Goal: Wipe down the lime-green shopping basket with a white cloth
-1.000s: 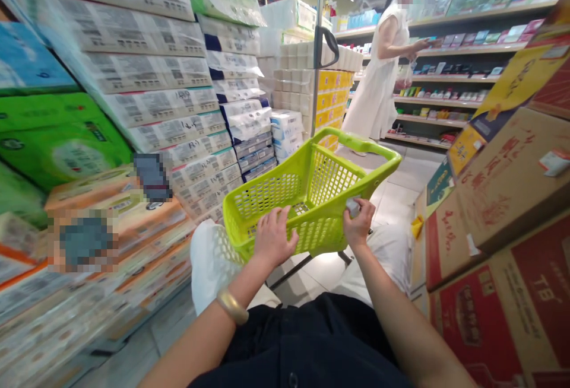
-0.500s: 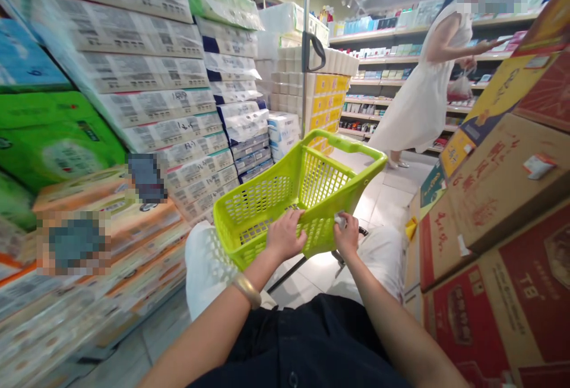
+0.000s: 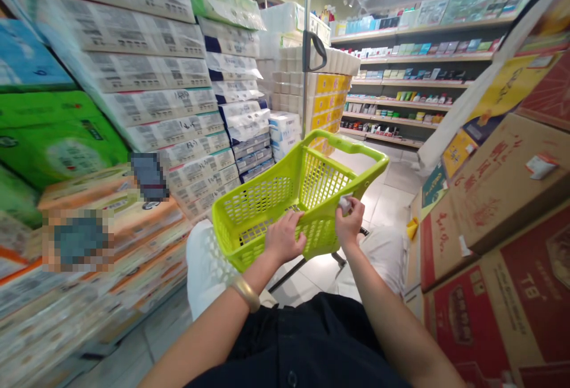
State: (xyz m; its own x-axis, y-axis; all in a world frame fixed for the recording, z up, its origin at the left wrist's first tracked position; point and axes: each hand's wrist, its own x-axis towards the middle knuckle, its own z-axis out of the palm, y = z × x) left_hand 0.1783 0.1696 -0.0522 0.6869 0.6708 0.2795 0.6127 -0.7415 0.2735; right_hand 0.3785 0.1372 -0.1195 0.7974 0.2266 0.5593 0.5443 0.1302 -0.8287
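A lime-green plastic shopping basket [image 3: 342,143] with a mesh of holes stands in front of me, on a metal pole frame. My left hand [image 3: 285,237] grips its near rim, with a gold bangle [image 3: 244,293] on that wrist. My right hand [image 3: 350,223] is at the rim further right, its fingers pinched on a small white item [image 3: 344,203]. I cannot tell what that item is. The basket's inside shows no goods from this angle, though its near corner is hidden by my hands.
Wrapped stacks of tissue packs [image 3: 151,73] rise on the left. Red-printed cardboard boxes [image 3: 499,198] stand close on the right. A tiled aisle floor [image 3: 387,204] runs ahead to goods shelves [image 3: 401,73]. A pole with a black handle [image 3: 313,51] rises behind the basket.
The person in the white dress has gone out of view to the right. My right hand has risen a little, with the white item held higher at the rim.
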